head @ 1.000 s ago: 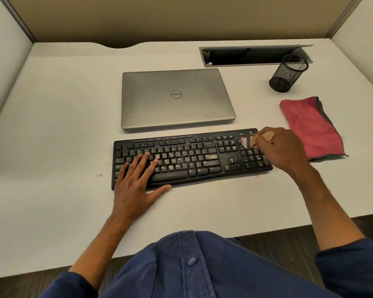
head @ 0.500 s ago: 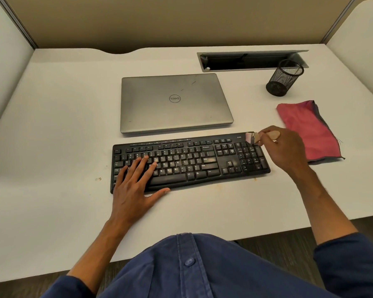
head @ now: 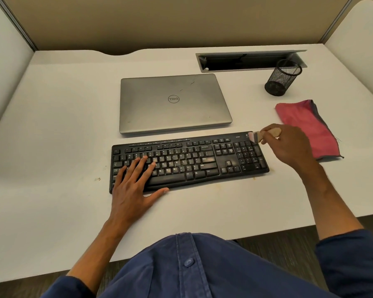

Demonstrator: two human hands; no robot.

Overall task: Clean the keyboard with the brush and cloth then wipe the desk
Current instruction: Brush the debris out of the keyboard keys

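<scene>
Fingers of the left hand (head: 131,184) lie straight and spread on the keyboard (head: 187,161), likely pinning its left end so brushing cannot shift it. Farther right, the right hand (head: 288,145) pinches the brush (head: 265,134) by its wooden handle, bristles at the far right corner above the number pad. Just beyond, the cloth (head: 306,125) waits unused on the desk (head: 58,117), within reach for wiping.

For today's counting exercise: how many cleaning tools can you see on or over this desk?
2. The brush is held in the right hand over the keyboard's far right corner; the red cloth lies right of it.
</scene>
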